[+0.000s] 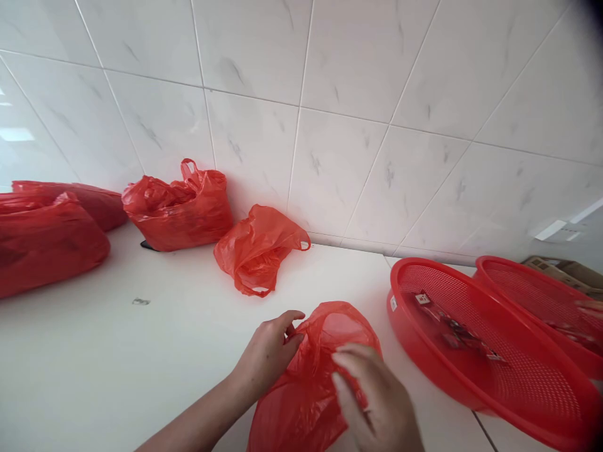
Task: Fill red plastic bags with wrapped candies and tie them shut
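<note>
A thin red plastic bag (311, 408) lies on the white tabletop in front of me, its mouth spread partly wide. My left hand (271, 351) is at the left edge of the bag's mouth, with curled fingers and thumb gripping the film there. Over the right side of the same bag is my right hand (379, 395), slightly blurred. Its thumb and fingers are apart, and no object shows between them. The bag's inside is mostly creased film; I cannot make out any contents.
A crumpled red bag (261, 248) lies near the tiled wall. Left of it stand a filled red bag (181, 213) and more full bags (47, 242). At right are a red mesh basket (436, 364) holding small packets (456, 333) and a second basket (532, 282), with another person's hand (591, 307) at it.
</note>
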### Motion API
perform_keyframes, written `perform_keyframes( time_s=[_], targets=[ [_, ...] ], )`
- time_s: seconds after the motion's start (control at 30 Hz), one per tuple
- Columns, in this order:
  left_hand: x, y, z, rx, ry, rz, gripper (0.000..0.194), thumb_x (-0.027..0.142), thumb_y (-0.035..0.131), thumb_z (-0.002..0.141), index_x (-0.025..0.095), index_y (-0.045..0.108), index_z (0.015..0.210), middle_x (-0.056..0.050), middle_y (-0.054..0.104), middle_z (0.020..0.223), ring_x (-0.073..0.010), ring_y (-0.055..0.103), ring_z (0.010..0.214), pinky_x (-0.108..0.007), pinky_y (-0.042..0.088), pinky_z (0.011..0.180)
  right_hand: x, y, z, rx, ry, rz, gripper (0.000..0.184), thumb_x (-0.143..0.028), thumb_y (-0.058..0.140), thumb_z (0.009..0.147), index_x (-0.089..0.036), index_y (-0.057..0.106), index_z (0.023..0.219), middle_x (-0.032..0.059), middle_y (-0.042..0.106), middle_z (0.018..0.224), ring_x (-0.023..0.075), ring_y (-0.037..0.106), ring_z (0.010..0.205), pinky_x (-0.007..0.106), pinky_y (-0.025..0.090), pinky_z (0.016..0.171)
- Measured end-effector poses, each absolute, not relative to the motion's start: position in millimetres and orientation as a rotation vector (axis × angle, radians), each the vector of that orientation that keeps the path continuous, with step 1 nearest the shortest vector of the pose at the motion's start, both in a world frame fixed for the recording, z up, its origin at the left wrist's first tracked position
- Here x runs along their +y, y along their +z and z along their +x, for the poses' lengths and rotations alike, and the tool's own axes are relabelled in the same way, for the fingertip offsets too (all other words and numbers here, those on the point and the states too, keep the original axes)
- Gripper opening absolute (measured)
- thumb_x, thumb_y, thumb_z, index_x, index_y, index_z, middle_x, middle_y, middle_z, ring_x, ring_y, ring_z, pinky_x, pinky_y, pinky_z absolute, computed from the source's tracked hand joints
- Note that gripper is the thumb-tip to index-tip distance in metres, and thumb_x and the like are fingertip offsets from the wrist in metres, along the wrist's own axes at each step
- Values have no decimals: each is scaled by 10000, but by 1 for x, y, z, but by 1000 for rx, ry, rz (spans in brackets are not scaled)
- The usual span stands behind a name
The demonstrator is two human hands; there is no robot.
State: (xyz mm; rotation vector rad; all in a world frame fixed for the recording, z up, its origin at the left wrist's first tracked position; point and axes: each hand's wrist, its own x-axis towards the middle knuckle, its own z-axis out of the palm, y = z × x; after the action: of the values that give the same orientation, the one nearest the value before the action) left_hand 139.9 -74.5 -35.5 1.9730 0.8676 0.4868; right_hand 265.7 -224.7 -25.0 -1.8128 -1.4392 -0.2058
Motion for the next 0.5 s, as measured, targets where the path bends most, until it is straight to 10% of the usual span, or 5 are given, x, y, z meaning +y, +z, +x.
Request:
perform_keyframes(
  time_s=[0.13, 0.33, 0.5],
  targets=[
    [-60, -39, 136, 856, 543, 1609, 165, 241, 462, 773, 215, 600, 858, 37, 577, 633, -123, 523, 544, -219, 388, 502, -219, -45, 263, -1761, 196, -2173, 619, -154, 618, 657, -239, 543, 1265, 113, 615, 1199, 323, 605, 1012, 424, 501, 830],
    [-26, -48, 115, 967, 592, 1466, 129, 287, 382, 814, 208, 482, 835, 65, 483, 565, -90, 432, 442, -190, 313, 426, -249, -54, 311, -1748, 323, -2192, 342, -2, 353, 635, -228, 597, 715, 24, 620, 846, 179, 576, 833, 293, 472, 719],
    [-36, -36, 105, 960, 543, 1619, 218, 327, 503, 790, 209, 544, 969, 28, 550, 679, -123, 498, 546, -227, 385, 481, -275, -35, 329, -1530, 184, -2151, 458, -112, 471, 649, -281, 651, 1035, 29, 522, 1310, 255, 449, 1223, 441, 365, 1029]
  ],
)
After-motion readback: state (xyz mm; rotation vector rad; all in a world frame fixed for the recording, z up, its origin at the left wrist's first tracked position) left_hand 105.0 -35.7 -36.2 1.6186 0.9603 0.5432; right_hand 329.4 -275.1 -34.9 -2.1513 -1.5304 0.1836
